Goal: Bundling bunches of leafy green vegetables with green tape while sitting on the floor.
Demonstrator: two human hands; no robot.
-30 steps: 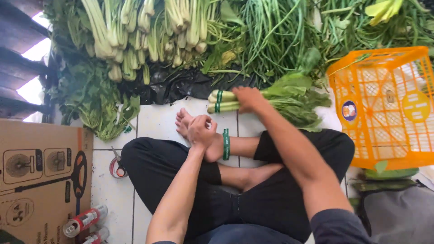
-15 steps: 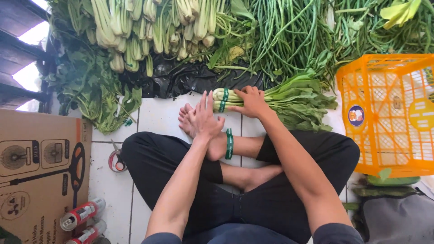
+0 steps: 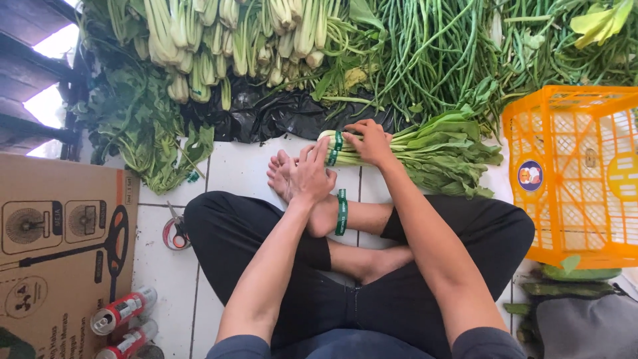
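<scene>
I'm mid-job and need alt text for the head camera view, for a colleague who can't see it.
A person sits cross-legged on a white tiled floor, both hands on a bundle of leafy greens: the right hand grips the stems near a green tape band, and the left hand touches the stem end. An orange plastic crate stands at right, a cardboard box at left.

Views: one, a head camera worn by the seated person.
Position: above the crossed legs [image 3: 359, 279], at head height.
Facing: steeply down and forward, onto the tiled floor [image 3: 232, 166].
Nearness: close; forearms fill the lower middle, both hands lie near the centre.
Top edge: rows of greens [image 3: 412, 53].
Right edge: orange crate [image 3: 571, 173].
Left edge: cardboard box [image 3: 60, 246].
Shared ground: none, single view.
</scene>
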